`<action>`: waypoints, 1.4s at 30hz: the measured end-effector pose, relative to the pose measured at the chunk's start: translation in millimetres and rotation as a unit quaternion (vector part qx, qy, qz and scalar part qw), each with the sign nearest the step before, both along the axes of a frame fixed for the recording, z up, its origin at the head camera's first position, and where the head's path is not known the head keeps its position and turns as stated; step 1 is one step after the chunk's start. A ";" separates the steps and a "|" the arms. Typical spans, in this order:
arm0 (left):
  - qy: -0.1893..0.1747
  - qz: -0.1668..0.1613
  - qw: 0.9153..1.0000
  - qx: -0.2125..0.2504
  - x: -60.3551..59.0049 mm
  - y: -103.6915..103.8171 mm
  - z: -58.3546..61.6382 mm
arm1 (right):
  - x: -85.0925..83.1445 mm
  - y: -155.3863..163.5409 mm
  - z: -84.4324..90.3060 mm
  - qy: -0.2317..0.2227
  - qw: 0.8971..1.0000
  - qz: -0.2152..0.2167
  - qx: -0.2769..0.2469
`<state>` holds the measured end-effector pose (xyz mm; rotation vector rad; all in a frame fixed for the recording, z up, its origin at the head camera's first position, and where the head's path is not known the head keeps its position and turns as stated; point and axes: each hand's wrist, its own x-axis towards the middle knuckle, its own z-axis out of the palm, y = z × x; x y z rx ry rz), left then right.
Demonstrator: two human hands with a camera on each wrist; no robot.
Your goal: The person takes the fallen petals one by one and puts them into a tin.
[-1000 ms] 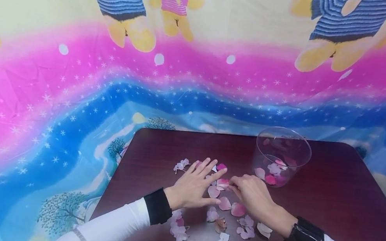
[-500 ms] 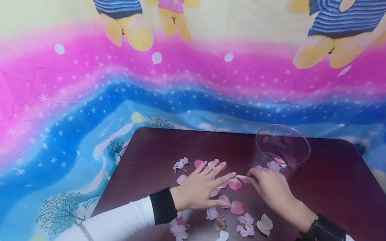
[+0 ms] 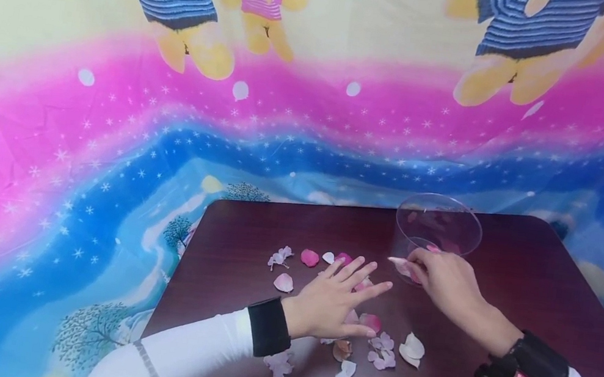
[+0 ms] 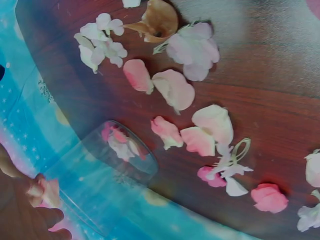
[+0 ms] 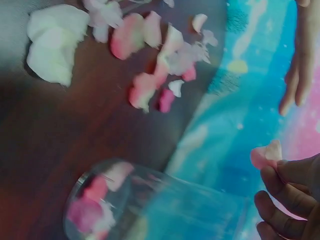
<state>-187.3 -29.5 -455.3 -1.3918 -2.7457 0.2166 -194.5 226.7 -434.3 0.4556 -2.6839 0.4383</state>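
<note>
My right hand (image 3: 449, 284) pinches a pale pink petal (image 3: 398, 264) between thumb and fingertips, in front of a clear plastic container (image 3: 481, 233). The right wrist view has this petal (image 5: 266, 155) at the fingertips, beside the container's mouth. Pink and white petals (image 5: 86, 214) lie in the container's bottom. My left hand (image 3: 328, 308) is spread, palm down, over the petals on the table, hiding some of them; whether it touches them I cannot tell. Its fingers hold nothing that shows. Near its thumb lies a pink petal (image 3: 369, 323).
Loose petals and small blossoms are scattered on the dark wooden table (image 3: 254, 226): a lilac blossom cluster (image 3: 280, 257), a deep pink petal (image 3: 309, 257), a cream petal (image 3: 412, 349), a brown petal (image 3: 342, 350). A printed cloth (image 3: 288, 107) hangs behind the table.
My right hand has moved right and away from the loose petals to the container, carrying the pale petal. The left hand has shifted a little to the right, fingers still spread.
</note>
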 end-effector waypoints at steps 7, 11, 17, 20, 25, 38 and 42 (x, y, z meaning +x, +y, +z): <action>-0.007 0.007 1.000 0.000 0.2 1.9 2.8 | -16.9 18.9 35.3 0.113 0.992 -0.036 -0.029; -0.019 0.009 1.000 -0.005 1.6 0.7 1.3 | -33.3 37.5 38.6 0.149 0.987 -0.065 -0.018; -0.023 0.006 1.000 -0.009 2.5 -1.4 -2.4 | -45.7 56.0 21.8 0.007 0.993 -0.109 0.051; -0.027 0.009 1.000 -0.004 2.5 -3.3 -3.9 | -45.4 59.1 12.7 -0.055 0.990 -0.106 0.074; -0.031 0.018 0.999 0.005 1.4 -7.1 -5.4 | -41.7 53.9 7.9 -0.075 0.992 -0.084 0.059; -0.035 0.042 0.998 0.043 -6.6 -23.6 -5.6 | -17.2 7.8 -1.0 -0.030 0.997 -0.014 0.063; -0.030 0.064 0.996 0.051 -10.1 -35.3 -6.4 | -7.4 -8.7 -9.3 -0.038 0.997 0.009 0.068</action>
